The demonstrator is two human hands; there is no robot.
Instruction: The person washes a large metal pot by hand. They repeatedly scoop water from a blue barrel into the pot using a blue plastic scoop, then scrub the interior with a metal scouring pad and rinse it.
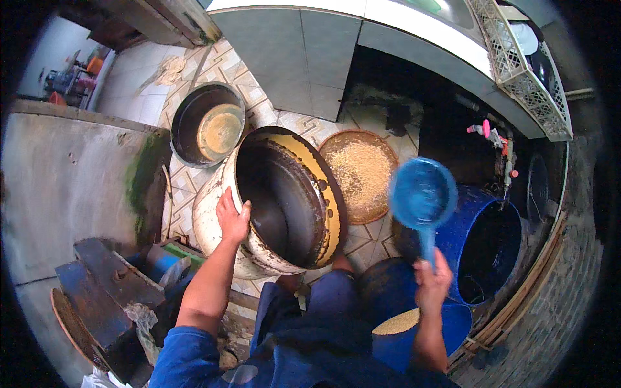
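Note:
My left hand (pixel 234 217) grips the near-left rim of a large metal drum (pixel 216 228) with worn white paint outside. The drum leans with its mouth towards me, showing a dark interior and a yellow, chipped band inside the rim. In my right hand (pixel 433 277) is the handle of a blue plastic dipper (pixel 423 194), held up to the right of the drum. The dipper looks slightly blurred, and I cannot tell whether it holds water. Beyond it, a round woven tray (pixel 361 174) of pale beans or grain lies on the patterned tile floor.
A dark basin (pixel 182 123) containing a round tan object stands behind the drum. To the right, a blue barrel (pixel 456 242) sits below a pipe tap (pixel 507 179). Another blue container (pixel 453 330) holds pale grain. A machine with dark metal panels (pixel 116 276) is at left.

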